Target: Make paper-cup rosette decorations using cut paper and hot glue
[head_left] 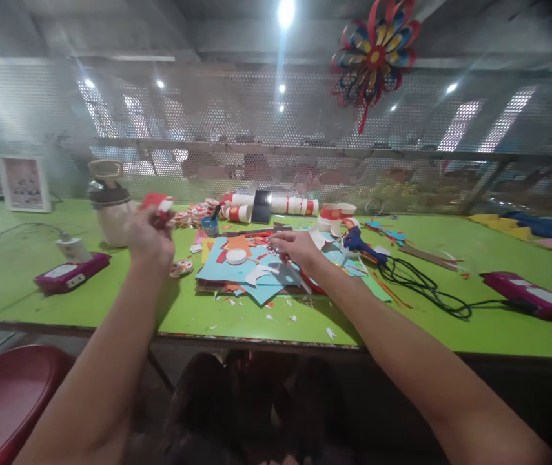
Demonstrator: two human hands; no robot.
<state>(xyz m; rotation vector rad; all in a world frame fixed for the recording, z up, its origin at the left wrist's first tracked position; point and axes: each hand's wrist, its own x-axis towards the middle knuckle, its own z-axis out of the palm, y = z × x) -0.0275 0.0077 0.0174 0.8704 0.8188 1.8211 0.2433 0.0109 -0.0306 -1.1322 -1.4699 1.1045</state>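
Observation:
My left hand (152,239) is raised over the left part of the green table, its fingers closed on a red and white paper piece (158,201). Lower and further right, my right hand (299,248) is over a pile of coloured paper, thumb and fingers pinched together; what is between them is too small to make out. Light blue sheets (215,261) top the pile, with a round white lid (235,256) and a curved white paper scrap (261,276) on them. A pale thin strip (299,279) slants below my right hand.
A blue glue gun (363,245) trails a black cable to a purple power strip (530,296). Another power strip (72,271) and a large bottle (111,210) stand left. Paper cups (285,204) lie in a row behind. A red stool (14,394) is at lower left.

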